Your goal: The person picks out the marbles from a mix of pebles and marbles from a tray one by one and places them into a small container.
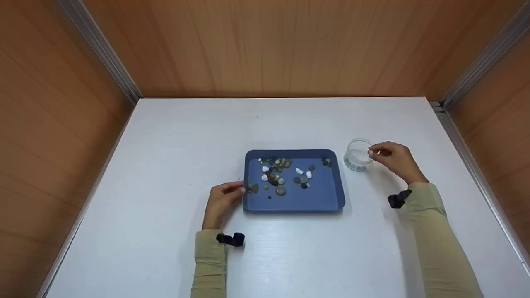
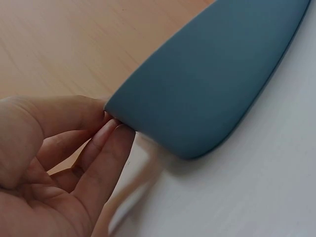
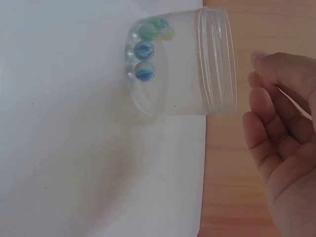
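A blue tray (image 1: 323, 198) holding pebbles and marbles lies on the white table. My left hand (image 1: 223, 199) pinches the rim at its left side; in the left wrist view, thumb and fingers meet at the tray's edge (image 2: 197, 84). To the tray's right stands a clear plastic jar (image 3: 185, 94), uncapped, with several blue and green glass marbles (image 3: 144, 71) at its bottom. Beside the jar's mouth, my right hand (image 1: 395, 159) pinches a small pale round thing (image 1: 370, 152), apparently a marble. That thing is hidden behind the fingertips in the right wrist view.
White pebbles (image 1: 265, 177), a larger grey pebble (image 1: 280, 190) and small dark ones are spread over the tray, mostly in its left half. Wooden panels (image 1: 265, 49) rise behind the table and at both sides.
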Tool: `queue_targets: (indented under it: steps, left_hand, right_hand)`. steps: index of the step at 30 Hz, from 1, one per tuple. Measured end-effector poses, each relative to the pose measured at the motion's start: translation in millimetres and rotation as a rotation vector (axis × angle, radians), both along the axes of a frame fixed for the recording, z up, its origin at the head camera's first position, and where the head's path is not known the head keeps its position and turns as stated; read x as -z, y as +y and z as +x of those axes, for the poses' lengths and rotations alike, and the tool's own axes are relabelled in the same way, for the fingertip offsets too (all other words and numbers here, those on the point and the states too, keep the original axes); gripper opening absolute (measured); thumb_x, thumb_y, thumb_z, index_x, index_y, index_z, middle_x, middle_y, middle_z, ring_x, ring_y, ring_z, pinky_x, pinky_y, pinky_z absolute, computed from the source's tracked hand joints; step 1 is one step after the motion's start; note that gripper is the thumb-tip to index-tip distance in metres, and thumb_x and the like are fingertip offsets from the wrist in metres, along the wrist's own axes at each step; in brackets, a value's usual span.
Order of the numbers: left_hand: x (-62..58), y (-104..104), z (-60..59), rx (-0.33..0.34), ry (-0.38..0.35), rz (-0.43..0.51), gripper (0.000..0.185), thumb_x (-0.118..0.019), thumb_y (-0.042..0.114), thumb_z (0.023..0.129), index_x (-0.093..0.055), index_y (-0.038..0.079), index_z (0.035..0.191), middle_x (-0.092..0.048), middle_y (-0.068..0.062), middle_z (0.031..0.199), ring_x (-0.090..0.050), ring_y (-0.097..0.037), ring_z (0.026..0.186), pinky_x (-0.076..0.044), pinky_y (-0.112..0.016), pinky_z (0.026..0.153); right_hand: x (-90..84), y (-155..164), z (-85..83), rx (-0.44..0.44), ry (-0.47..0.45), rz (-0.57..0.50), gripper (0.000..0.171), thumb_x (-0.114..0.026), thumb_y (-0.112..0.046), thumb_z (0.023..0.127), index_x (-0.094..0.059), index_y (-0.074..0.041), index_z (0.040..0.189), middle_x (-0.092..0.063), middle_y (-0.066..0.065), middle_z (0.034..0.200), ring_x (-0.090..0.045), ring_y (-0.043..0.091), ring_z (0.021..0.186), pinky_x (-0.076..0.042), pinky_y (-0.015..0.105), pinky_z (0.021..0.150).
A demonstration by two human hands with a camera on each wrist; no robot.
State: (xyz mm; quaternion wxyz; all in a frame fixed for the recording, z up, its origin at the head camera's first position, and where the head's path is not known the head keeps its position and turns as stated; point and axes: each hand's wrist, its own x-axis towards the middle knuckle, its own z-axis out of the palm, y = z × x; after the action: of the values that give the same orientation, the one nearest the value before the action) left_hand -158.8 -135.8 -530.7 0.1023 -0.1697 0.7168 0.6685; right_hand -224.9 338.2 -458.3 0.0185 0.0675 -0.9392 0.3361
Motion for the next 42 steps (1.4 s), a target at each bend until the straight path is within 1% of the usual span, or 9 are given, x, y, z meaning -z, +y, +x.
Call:
queue_targets:
  steps: [6,11,17,27,33,38,42]
  left_hand:
    - [-1.2,-0.1,0.4,0.001,0.001,0.015,0.027,-0.073,0.006,0.083,-0.071,0.004,0.11,-0.067,-0.012,0.114,-0.062,-0.018,0.103,-0.054,-0.028,0.087]
    - [-1.5,0.1,0.9,0.003,0.021,0.016,0.028,-0.073,0.006,0.083,-0.071,0.003,0.111,-0.068,-0.012,0.112,-0.063,-0.016,0.1,-0.054,-0.026,0.085]
    - [-1.8,0.3,0.5,0.0,0.031,0.019,0.029,-0.074,0.007,0.083,-0.07,0.001,0.112,-0.068,-0.013,0.113,-0.063,-0.013,0.095,-0.054,-0.022,0.083]
    - [0.3,1.0,0.8,-0.004,0.027,0.003,0.026,-0.073,0.006,0.082,-0.072,0.003,0.109,-0.069,-0.011,0.108,-0.064,-0.015,0.095,-0.055,-0.026,0.082]
    - [0.1,1.1,1.0,-0.005,0.02,0.002,0.026,-0.072,0.006,0.082,-0.072,0.004,0.109,-0.069,-0.012,0.109,-0.063,-0.015,0.096,-0.055,-0.026,0.082]
    - [-0.1,0.4,0.6,-0.004,0.018,0.0,0.027,-0.073,0.006,0.082,-0.072,0.004,0.109,-0.069,-0.011,0.109,-0.063,-0.015,0.096,-0.055,-0.026,0.082]
    - [-0.4,0.2,0.3,0.001,0.024,-0.01,0.027,-0.073,0.007,0.082,-0.072,0.004,0.109,-0.069,-0.011,0.109,-0.062,-0.015,0.097,-0.054,-0.025,0.083]
  right_hand:
    - [-0.3,2.5,-0.1,0.003,0.011,-0.002,0.025,-0.068,-0.015,0.09,-0.069,-0.004,0.112,-0.068,0.017,0.109,-0.053,0.014,0.088,-0.04,0.007,0.07]
    - [0.3,5.0,0.4,0.003,0.02,-0.01,0.026,-0.068,-0.017,0.09,-0.07,-0.004,0.112,-0.068,0.016,0.107,-0.053,0.009,0.086,-0.04,0.007,0.07]
    - [-0.2,6.5,1.9,0.009,0.025,-0.025,0.028,-0.068,-0.02,0.09,-0.069,-0.004,0.112,-0.068,0.016,0.106,-0.053,0.008,0.084,-0.04,0.008,0.069]
    - [3.3,9.2,3.4,0.019,0.03,-0.018,0.026,-0.068,-0.017,0.09,-0.07,-0.004,0.112,-0.068,0.016,0.103,-0.051,0.005,0.08,-0.04,0.008,0.067]
    - [6.4,8.5,4.2,0.023,0.024,-0.009,0.025,-0.068,-0.017,0.09,-0.07,-0.003,0.111,-0.069,0.016,0.105,-0.051,0.007,0.081,-0.04,0.009,0.066]
    - [8.1,7.3,5.2,0.03,0.001,-0.028,0.026,-0.068,-0.016,0.09,-0.069,-0.003,0.112,-0.068,0.016,0.107,-0.052,0.01,0.083,-0.041,0.009,0.067]
    - [9.4,6.3,5.1,0.022,0.02,-0.031,0.025,-0.068,-0.016,0.09,-0.07,-0.004,0.111,-0.069,0.016,0.105,-0.051,0.007,0.081,-0.04,0.009,0.067]
